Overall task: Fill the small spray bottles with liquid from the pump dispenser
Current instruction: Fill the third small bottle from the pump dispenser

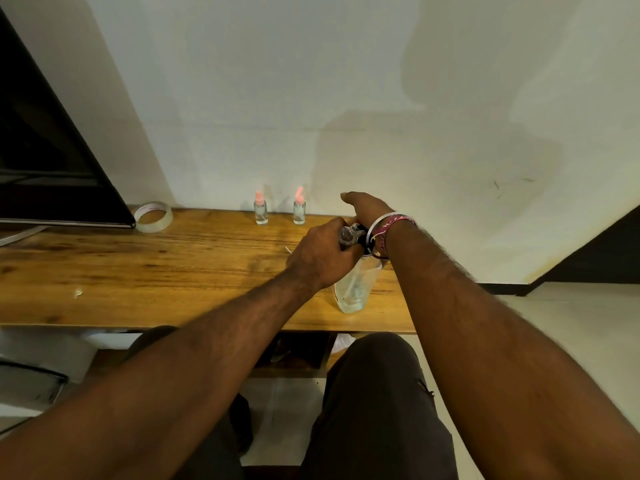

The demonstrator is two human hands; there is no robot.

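We saw a long brown wooden table [138, 265] set against a pale wall, with a large black flat screen [45, 150] standing at its far left. Near the table's right end stood the clear plastic pump dispenser bottle [356, 289], upright, with a little liquid at its bottom. Our left hand [318, 254] curled its fingers around a small clear spray bottle [347, 235], which it held just beside the dispenser's black pump head. Our right hand [367, 206] lay over the pump head, a silver bangle and red threads at the wrist; we could not tell how its fingers were set, as the wrist hid them. A roll of clear tape [154, 216] lay beside the screen. At the back edge, two small clear spray bottles with pink tops [261, 211] stood upright near each other, well apart from the dispenser.
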